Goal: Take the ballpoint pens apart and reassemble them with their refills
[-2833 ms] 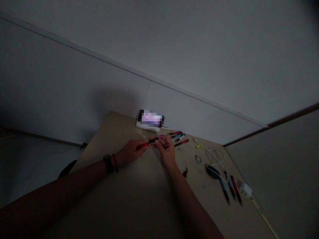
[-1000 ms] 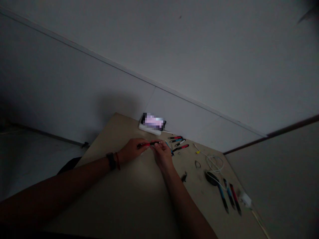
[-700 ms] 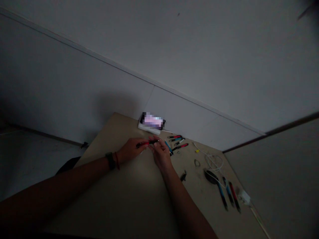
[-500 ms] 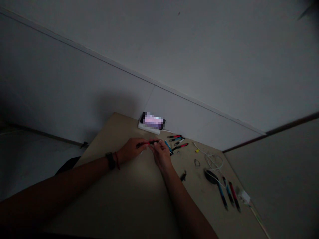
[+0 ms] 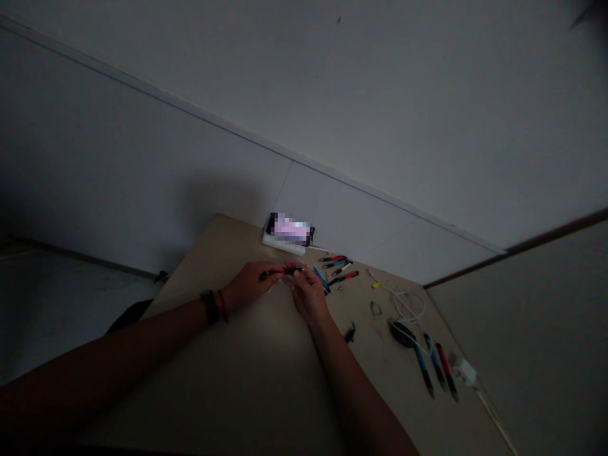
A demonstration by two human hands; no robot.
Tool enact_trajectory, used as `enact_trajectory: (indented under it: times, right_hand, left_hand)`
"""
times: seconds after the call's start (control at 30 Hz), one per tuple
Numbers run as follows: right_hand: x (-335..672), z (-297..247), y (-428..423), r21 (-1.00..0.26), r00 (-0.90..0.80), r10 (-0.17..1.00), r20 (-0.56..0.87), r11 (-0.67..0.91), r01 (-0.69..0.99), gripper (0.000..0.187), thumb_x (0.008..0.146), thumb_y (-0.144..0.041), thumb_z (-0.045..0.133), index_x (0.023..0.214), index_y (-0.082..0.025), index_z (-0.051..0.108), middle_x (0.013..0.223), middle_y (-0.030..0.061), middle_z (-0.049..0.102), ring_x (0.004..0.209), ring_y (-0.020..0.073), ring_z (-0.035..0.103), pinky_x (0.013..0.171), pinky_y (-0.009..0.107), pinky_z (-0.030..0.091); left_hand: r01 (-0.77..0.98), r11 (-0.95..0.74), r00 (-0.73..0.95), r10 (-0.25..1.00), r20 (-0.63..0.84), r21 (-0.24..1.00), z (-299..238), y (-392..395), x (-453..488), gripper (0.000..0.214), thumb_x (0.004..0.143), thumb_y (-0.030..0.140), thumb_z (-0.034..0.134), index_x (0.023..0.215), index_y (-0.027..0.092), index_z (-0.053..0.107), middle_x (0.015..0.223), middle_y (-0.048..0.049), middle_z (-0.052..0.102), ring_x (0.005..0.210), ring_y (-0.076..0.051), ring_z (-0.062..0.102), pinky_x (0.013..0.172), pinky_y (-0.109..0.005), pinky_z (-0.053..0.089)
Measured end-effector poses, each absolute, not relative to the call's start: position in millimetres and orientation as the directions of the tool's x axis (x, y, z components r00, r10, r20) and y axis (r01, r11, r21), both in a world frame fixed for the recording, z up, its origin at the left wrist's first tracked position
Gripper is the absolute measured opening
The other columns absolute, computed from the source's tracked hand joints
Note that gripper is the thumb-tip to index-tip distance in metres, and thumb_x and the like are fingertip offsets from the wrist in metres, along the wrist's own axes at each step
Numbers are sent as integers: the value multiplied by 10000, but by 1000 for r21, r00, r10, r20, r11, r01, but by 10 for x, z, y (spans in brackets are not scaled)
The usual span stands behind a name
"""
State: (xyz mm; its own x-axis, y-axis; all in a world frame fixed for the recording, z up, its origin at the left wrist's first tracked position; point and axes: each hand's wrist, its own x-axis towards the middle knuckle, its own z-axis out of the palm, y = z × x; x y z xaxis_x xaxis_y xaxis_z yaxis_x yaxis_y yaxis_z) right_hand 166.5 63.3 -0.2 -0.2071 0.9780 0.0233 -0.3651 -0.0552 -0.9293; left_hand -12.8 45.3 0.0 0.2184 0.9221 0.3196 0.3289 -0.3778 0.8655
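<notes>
Between my two hands lies a red and black pen [image 5: 284,272], held roughly level above the table [image 5: 237,373]. My left hand [image 5: 254,280] pinches its left end. The fingers of my right hand [image 5: 308,292] are closed around its right, black end. Part of the pen is covered by my fingers, so I cannot tell whether it is whole or in pieces. Just right of my right hand is a blue pen [image 5: 320,275], and beyond it lies a small group of pens [image 5: 342,268] in red, blue, white and black.
A lit phone [image 5: 291,229] leans on a white block [image 5: 284,244] against the wall. On the right lie a coiled white cable [image 5: 407,306], a black round object [image 5: 401,334], a red pen [image 5: 447,372], blue pens [image 5: 424,370] and a white plug [image 5: 465,372]. A small black item [image 5: 350,334] sits beside my right forearm.
Hardly anything differs. Both hands keep their hold on the pen, with only a tiny shift of the fingers and a slight shift of the view.
</notes>
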Motion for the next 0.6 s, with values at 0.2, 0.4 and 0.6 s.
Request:
enact_trajectory:
  times: [0.2,0.4,0.6]
  right_hand:
    - [1666,-54,646,-927,-181,983,9,-59,-370,289,686,-382,860,899,-231,735,946,36,750,854,187,697,763,333,600]
    - [1679,-85,662,-935,-180,984,5,-59,-349,297,698,-400,848,905,-229,723,914,32,742,848,187,693,741,324,597]
    - [1687,-113,675,-943,-174,985,12,-47,-331,292,706,-421,842,889,-229,721,898,29,732,838,186,687,748,328,594]
  left_hand:
    - [329,-373,212,924,318,867,14,455,-113,277,943,323,552,1044,157,751,956,-69,762,815,-176,667,757,-285,500]
    - [307,-376,223,922,318,874,31,441,-107,266,935,318,561,1068,181,746,1009,-66,767,871,-187,682,791,-297,521]
    - [321,-375,215,923,319,870,23,443,-114,259,937,315,562,1061,182,746,987,-61,767,853,-182,683,772,-289,517]
